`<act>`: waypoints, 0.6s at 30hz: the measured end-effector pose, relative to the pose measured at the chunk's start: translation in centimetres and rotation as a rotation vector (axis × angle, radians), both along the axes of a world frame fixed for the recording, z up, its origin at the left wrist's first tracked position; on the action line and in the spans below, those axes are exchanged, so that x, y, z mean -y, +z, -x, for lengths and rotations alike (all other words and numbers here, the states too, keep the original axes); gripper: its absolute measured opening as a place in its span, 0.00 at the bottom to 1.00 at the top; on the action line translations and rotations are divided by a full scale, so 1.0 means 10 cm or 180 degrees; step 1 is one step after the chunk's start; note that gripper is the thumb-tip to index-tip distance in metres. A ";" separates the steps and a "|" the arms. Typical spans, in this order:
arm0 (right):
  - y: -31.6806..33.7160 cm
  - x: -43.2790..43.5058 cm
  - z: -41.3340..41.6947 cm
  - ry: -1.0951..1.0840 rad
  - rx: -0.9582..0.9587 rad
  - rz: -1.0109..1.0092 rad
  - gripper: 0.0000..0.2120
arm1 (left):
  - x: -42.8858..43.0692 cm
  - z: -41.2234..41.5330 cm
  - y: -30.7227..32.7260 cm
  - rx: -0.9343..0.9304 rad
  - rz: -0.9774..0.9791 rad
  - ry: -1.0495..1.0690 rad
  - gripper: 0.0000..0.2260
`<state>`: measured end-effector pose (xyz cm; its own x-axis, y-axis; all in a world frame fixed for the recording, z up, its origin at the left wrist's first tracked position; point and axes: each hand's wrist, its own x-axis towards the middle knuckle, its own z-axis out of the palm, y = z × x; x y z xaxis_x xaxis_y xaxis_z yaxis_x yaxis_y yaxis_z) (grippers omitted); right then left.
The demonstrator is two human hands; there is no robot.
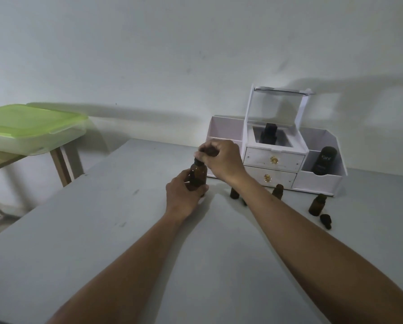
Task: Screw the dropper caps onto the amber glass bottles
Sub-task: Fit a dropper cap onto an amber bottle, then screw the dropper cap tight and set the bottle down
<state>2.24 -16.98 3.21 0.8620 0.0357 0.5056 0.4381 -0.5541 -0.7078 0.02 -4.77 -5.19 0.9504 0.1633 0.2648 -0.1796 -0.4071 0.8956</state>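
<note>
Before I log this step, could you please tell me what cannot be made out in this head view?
Head view:
1. The dropper cap: mostly covered by fingers of the right hand; thread seating on the amber bottle unseen.
2. The bottle's base: hidden by the left hand.
3. A small bottle: top behind the right forearm; capped or not, unclear.
4. The green-lidded box: cut off by the left edge.

Four amber bottles: one large bottle (198, 177), three small bottles (234, 192) (277, 191) (316, 204). Two dropper caps (205, 151) (326, 220). One white organizer (317, 183), two drawers (274, 159) (269, 177), two dark bottles (269, 134) (323, 161). One green-lidded box (29, 127).
</note>
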 end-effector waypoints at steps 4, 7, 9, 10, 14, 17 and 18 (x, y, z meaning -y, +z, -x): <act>0.00 0.03 0.07 0.0019 -0.0093 -0.0017 0.15 | -0.01 0.05 0.01 -0.0030 0.0025 -0.0033 0.30; 0.04 0.20 0.16 -0.0058 0.0064 0.0092 0.14 | -0.01 0.14 0.03 -0.0075 0.0283 0.0162 0.33; 0.06 0.37 0.25 -0.0127 0.0138 0.0312 0.08 | -0.04 0.23 0.05 -0.0193 0.0436 0.0334 0.27; 0.08 0.47 0.31 -0.0159 0.0108 0.0446 0.06 | -0.05 0.27 0.06 -0.0251 0.0493 0.0371 0.22; 0.04 0.81 0.47 -0.0206 -0.0561 0.1224 0.09 | -0.05 0.40 0.03 -0.0331 0.0389 0.0192 0.09; -0.10 0.93 0.54 -0.0362 -0.1145 0.1909 0.12 | 0.04 0.45 0.04 -0.0330 0.0190 -0.0028 0.08; -0.14 0.94 0.56 -0.0426 -0.1267 0.2067 0.13 | 0.08 0.45 0.05 -0.0323 0.0120 -0.0083 0.08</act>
